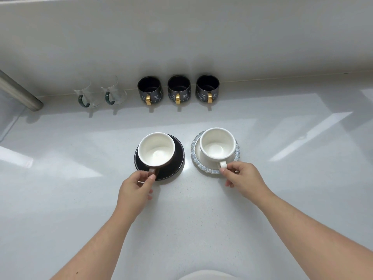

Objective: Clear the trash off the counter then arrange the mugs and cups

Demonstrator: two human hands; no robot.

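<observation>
No readable text anywhere; black mugs bear only white cat drawings.

Two cups stand upright and empty near the middle of the counter, side by side and apart. The left cup is white inside and brown outside; it sits on a round black saucer, set toward the saucer's far left, its brown handle pointing to the front edge. The right cup is all white and sits on a clear glass saucer with a wavy rim, handle also toward the front.

Along the back edge, against the wall, stand three black mugs with gold handles in a row, white cat drawings on their sides. Left of them stand two clear glass cups with dark green handles. All five are upright, handles facing front.
</observation>
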